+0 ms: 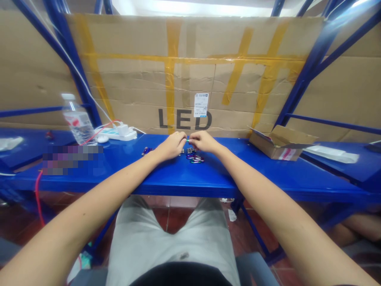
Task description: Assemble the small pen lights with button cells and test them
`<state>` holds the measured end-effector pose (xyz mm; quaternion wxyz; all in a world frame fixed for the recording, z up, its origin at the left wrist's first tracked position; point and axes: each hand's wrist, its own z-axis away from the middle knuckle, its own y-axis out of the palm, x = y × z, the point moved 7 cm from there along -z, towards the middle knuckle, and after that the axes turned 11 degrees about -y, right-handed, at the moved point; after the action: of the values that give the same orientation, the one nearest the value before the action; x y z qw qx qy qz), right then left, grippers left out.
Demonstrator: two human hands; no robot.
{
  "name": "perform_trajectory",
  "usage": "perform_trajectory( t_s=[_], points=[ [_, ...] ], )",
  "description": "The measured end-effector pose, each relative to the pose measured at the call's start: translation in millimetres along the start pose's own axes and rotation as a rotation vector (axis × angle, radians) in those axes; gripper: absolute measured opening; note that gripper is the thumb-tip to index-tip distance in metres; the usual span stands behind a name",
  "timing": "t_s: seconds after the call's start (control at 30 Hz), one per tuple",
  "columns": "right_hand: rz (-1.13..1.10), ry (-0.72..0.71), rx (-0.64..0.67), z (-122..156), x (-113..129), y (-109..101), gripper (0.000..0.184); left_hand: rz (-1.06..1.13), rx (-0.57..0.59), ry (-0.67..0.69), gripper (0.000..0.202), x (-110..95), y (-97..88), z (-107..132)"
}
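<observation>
My left hand (174,145) and my right hand (204,142) meet over the blue table, fingers pinched together. Between their fingertips shows a small green piece (187,140), mostly covered, its kind too small to make out. Just below my right hand lies a cluster of shiny carabiner-like clips (196,159) in purple, green and other colours, with small dark and silvery parts at its far side. A few small silver parts (182,151) rest close to my left fingers. Left of that hand are small blue-purple pieces (147,151), partly hidden by my wrist.
On the left of the blue table (184,178) stand a water bottle (77,121) and a white power strip (123,133) with cables. An open cardboard box (279,145) sits at right. A large cardboard sheet (133,91) walls off the back between blue posts.
</observation>
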<state>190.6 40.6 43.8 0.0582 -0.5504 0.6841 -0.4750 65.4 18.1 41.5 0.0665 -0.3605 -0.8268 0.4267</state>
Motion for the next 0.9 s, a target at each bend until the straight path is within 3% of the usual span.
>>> perform_trajectory(
  t_s=[0.13, 0.27, 0.4, 0.63, 0.77, 0.9],
  points=[
    [0.163, -0.124, -0.081, -2.2, 11.8, -7.2, 0.022, -0.049, 0.013, -0.061, 0.028, 6.9, 7.4, -4.3],
    [0.263, -0.182, -0.059, -2.5, 20.8, -6.5, 0.021, -0.010, 0.027, -0.079, 0.017, 9.5, 7.1, -4.5],
    [0.252, -0.148, -0.068, -1.9, 19.9, -7.1, 0.022, 0.031, -0.005, -0.040, 0.008, 6.6, 0.3, -0.9],
    [-0.008, 0.060, 0.000, 2.4, -2.0, 2.9, 0.024, 0.000, -0.004, 0.051, 0.011, -5.7, 0.1, 3.8],
    [0.082, -0.058, -0.103, 0.2, 7.1, -6.0, 0.024, -0.023, -0.101, -0.012, 0.022, -2.7, -1.2, 0.6],
    [0.133, -0.110, -0.123, 0.1, 12.3, -8.9, 0.024, -0.112, -0.057, -0.070, 0.022, 0.7, 1.4, -0.1]
  ],
)
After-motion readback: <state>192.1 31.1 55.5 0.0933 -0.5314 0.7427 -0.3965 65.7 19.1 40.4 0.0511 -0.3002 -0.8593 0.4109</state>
